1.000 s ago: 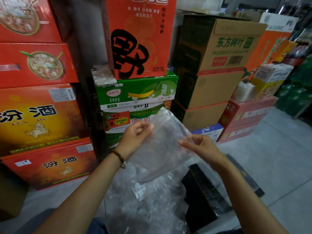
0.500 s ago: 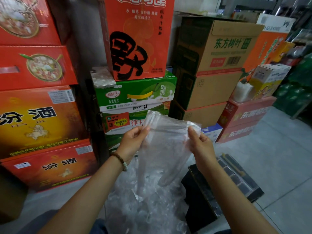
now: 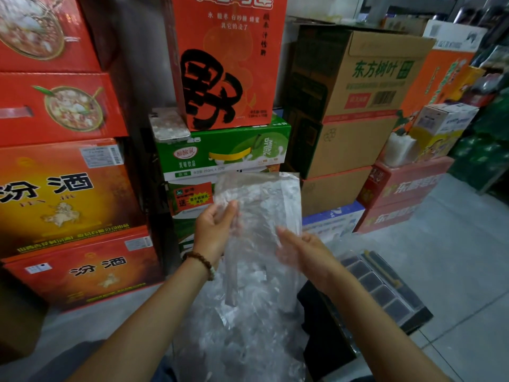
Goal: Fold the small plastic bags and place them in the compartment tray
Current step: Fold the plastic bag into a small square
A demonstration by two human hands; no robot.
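The grip of the left hand [image 3: 214, 230] is narrow: thumb in front and curled fingers behind pinch the left edge of a clear crinkled rectangular plastic bag [image 3: 261, 199], which stands upright in the air with its open top edge above the grip. Just to the right of that grip and slightly lower, the right hand [image 3: 303, 252] is blurred, its fingers stretched out nearly straight with their tips at the bag's lower right part; whether they actually press it I cannot tell. A brown bead bracelet [image 3: 202, 261] circles the left wrist. Directly below both hands lies a heap of loose clear plastic bags [image 3: 242, 334]. Right of the heap, below the right hand, sits a black plastic compartment tray [image 3: 385, 293] on the grey floor [image 3: 454, 271]. Beyond the grip rise stacked cardboard cartons [image 3: 358, 86] in red, green and brown.
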